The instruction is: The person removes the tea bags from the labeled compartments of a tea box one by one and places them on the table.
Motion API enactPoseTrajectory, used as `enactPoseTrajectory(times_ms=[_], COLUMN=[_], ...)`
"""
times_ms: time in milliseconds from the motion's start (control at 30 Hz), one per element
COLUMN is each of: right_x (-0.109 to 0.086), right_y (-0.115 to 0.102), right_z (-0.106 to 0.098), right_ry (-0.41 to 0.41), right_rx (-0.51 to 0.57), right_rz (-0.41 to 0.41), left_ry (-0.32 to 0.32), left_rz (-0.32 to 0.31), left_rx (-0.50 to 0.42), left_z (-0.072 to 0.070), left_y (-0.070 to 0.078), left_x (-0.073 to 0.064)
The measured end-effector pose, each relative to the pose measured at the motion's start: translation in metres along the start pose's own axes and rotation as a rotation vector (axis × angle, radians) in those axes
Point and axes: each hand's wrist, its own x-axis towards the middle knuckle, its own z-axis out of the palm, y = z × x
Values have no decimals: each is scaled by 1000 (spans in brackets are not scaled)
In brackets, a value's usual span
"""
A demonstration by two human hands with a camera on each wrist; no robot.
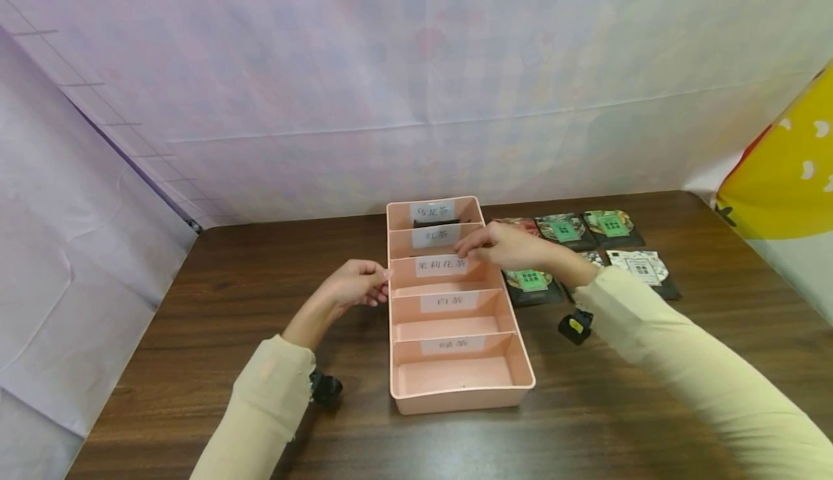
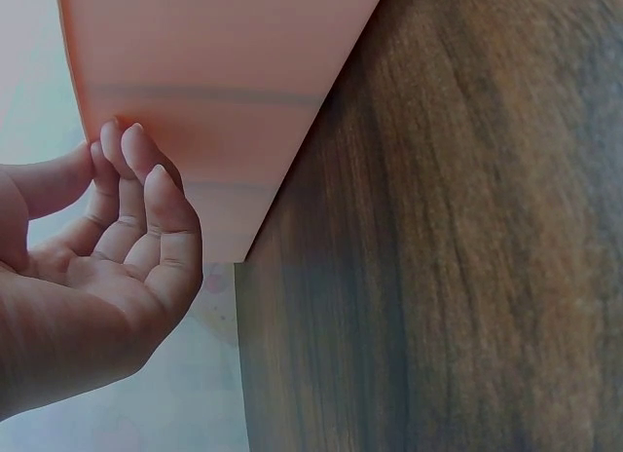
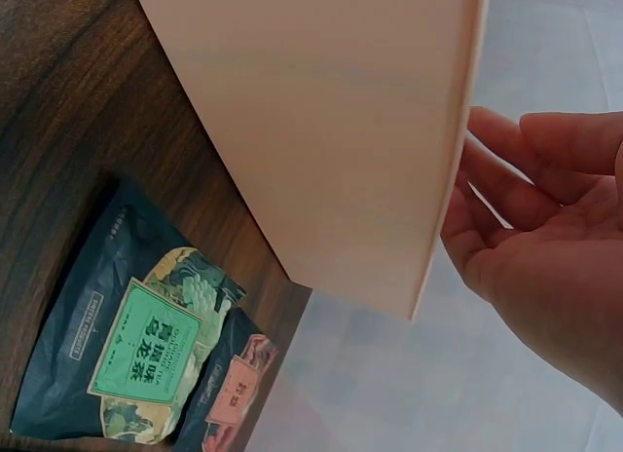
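Note:
A pink divided box (image 1: 462, 397) with labelled compartments stands lengthwise on the table. My left hand (image 1: 356, 282) is at its left side, thumb and bent fingers pinching the rim; in the left wrist view the fingertips (image 2: 136, 138) meet the outer wall. Over the second and third compartments from the back reaches my right hand (image 1: 504, 246), fingers loosely bent and dipping past the right rim. No held thing shows in it, though the box wall hides part of the fingertips in the right wrist view. A dark packet (image 1: 426, 224) shows in the back compartment; a thin dark edge shows in the second.
Several black tea packets lie right of the box, among them a green-labelled one (image 1: 530, 282), a white-labelled one (image 1: 641, 269) and a red-patterned one (image 1: 520, 225). A pale patterned cloth (image 1: 416, 104) hangs behind the wooden table (image 1: 195, 364).

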Motion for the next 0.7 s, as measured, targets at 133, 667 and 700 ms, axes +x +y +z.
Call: enactPoseTrajectory(times_ms=[133, 667, 700], right_x=[0, 0, 0], right_y=[1, 3, 3], right_z=[2, 2, 2], right_ry=[2, 52, 53], right_rx=[3, 12, 18], right_rz=[17, 16, 22], left_ry=[-3, 3, 4], left_rz=[-2, 1, -1], left_rx=[0, -2, -4], left_z=[0, 1, 1], left_y=[-1, 0, 0], left_x=[1, 0, 0])
